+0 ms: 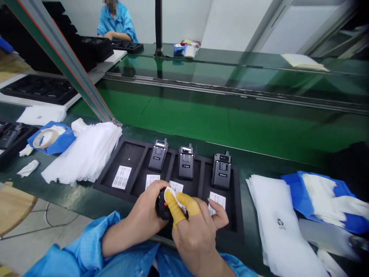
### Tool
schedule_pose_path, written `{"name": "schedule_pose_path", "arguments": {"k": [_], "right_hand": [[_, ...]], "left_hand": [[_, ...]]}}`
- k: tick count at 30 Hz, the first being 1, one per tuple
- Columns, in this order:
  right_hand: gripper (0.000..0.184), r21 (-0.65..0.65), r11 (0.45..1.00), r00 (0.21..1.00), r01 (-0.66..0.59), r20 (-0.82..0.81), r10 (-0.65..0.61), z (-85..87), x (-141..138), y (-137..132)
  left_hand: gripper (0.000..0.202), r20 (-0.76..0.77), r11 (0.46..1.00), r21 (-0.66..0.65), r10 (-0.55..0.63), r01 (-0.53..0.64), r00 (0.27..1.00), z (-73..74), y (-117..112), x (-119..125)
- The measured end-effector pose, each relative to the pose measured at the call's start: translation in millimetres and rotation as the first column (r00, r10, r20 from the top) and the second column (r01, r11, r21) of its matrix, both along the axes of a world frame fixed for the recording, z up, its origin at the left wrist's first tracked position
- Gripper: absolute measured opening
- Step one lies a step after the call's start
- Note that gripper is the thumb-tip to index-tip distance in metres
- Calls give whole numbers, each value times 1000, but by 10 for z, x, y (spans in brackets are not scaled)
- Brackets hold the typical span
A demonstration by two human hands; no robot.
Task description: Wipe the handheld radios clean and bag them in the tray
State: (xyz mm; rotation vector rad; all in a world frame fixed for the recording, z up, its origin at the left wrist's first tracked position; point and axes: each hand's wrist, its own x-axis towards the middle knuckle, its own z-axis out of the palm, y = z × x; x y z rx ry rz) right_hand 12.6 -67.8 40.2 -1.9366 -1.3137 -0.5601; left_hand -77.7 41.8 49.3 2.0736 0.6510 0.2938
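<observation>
My left hand (145, 211) is wrapped round a black handheld radio (162, 204), mostly covered by my fingers. Yellow finger cots cover two fingertips of my right hand (196, 229), which pinches a small white cloth (174, 194) against the radio. Beneath both hands lies a black compartment tray (241, 215). Three radios stand in its compartments: a left one (157, 156), a middle one (186, 163) and a right one (221, 172). The leftmost compartment has a white label sheet (122, 177) and no radio. Similar labels lie below the other radios.
White bags (83, 154) are stacked left of the tray, more white bags (281, 223) right of it. A blue box (62, 142) holds a tape roll; another blue box (308, 200) holds white cloths. A slanted metal post (72, 61) rises at left. Across the bench sits a person (123, 21).
</observation>
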Motion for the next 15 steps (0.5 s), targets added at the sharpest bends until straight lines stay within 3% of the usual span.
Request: {"name": "schedule_pose_path", "arguments": {"k": [5,9,12,15], "right_hand": [[30,18,998,997,53,-51,-52,-42,-33,-70],[26,-32,998,997,48,-64,-49,-189,89,-236],[16,-116,993,1000,-7,3,7,-367,237,-426],[15,-133,991,1000,18,5,-17,-538,326,-558]], "left_hand": [[54,-18,999,13,31,-31,999,-23,-18,3],[53,-23,997,48,54,-53,998,64,44,-64],[55,-49,985,114,134,-128,990,186,290,-134],[70,-104,948,237,241,-211,965,257,726,-124]]}}
